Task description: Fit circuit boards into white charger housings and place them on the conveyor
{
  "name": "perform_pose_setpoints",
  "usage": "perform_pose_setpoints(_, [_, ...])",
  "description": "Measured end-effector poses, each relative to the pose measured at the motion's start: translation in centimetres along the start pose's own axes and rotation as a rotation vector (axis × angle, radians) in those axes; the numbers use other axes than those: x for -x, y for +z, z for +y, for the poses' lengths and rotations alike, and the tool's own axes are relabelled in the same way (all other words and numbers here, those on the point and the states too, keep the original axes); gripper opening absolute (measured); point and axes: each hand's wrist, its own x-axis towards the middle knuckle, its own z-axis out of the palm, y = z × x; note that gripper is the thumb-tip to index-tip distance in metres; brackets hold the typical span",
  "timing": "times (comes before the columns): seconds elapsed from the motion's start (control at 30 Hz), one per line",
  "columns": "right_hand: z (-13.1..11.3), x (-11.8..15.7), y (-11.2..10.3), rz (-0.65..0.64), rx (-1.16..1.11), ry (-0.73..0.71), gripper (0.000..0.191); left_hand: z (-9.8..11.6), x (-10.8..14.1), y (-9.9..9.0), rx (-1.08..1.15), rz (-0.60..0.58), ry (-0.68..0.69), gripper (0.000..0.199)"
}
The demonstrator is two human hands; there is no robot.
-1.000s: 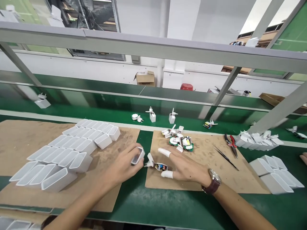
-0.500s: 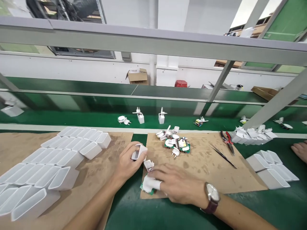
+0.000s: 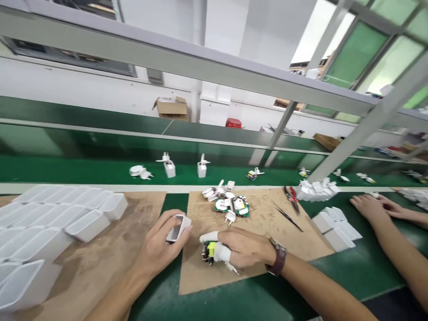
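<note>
My left hand (image 3: 154, 244) is closed around a white plastic charger housing (image 3: 183, 226), its open end tilted up toward me. White coverings sit on the thumb and finger of my right hand (image 3: 246, 248), which grips a small circuit board (image 3: 210, 252) with a yellow part and dark components on it. A white plug piece (image 3: 232, 268) hangs below those fingers. The board is just right of the housing, apart from it, over the brown cardboard (image 3: 197, 281). Behind my right hand lies a cluster of green circuit boards (image 3: 246, 210) with white plug pieces.
Rows of white housings (image 3: 87, 225) stand at left. Tweezers (image 3: 288, 217), red-handled pliers (image 3: 292, 199) and more housings (image 3: 334, 238) lie at right. Plug assemblies (image 3: 202, 169) stand on the green strip behind. A co-worker's hands (image 3: 371, 207) work at far right.
My right hand has lifted a circuit board off the cardboard and turned it so its components show. My left hand still holds the housing. The view has swung right, showing more of the co-worker's arms.
</note>
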Motion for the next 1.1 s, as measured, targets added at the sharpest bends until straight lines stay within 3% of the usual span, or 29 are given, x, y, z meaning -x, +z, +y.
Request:
perform_pose_setpoints(0.1, [0.6,-0.1,0.0,-0.053,0.193,0.127,0.015,-0.2,0.3,0.7,0.021,-0.067,0.053,0.013])
perform_pose_setpoints(0.23, [0.4,0.2,0.0,0.037,0.333,0.23,0.023,-0.3,0.6,1.4,0.04,-0.135,0.081,0.015])
perform_pose_setpoints(0.33, [-0.2,1.8,0.5,0.055,0.256,0.172,0.039,0.3,0.8,1.4,0.052,-0.198,0.052,0.019])
perform_pose_setpoints(0.4, [-0.2,3.1,1.4,0.093,0.217,0.151,0.038,0.8,0.9,1.3,0.065,-0.251,0.02,0.023])
perform_pose_setpoints(0.47, [0.2,4.1,2.6,0.167,0.161,0.158,0.037,1.1,1.0,1.1,0.088,-0.316,-0.014,0.029])
perform_pose_setpoints(0.63, [1.8,4.8,4.8,0.262,-0.032,0.075,0.062,1.2,1.1,0.1,0.233,-0.405,-0.103,0.054])
perform_pose_setpoints(0.8, [2.5,3.8,3.6,0.239,-0.154,0.086,0.063,0.9,1.0,-0.7,0.335,-0.545,-0.196,0.085])
perform_pose_setpoints(0.93, [2.8,2.5,1.8,0.423,-0.283,0.106,0.062,1.2,1.0,-0.9,0.38,-0.641,-0.248,0.081])
perform_pose_setpoints(1.03, [2.9,1.8,1.6,0.539,-0.318,0.055,0.06,1.5,0.8,-0.8,0.413,-0.598,-0.223,0.074])
perform_pose_setpoints(1.1, [2.7,1.8,1.9,0.535,-0.284,0.053,0.059,1.6,0.7,-0.7,0.438,-0.564,-0.194,0.07])
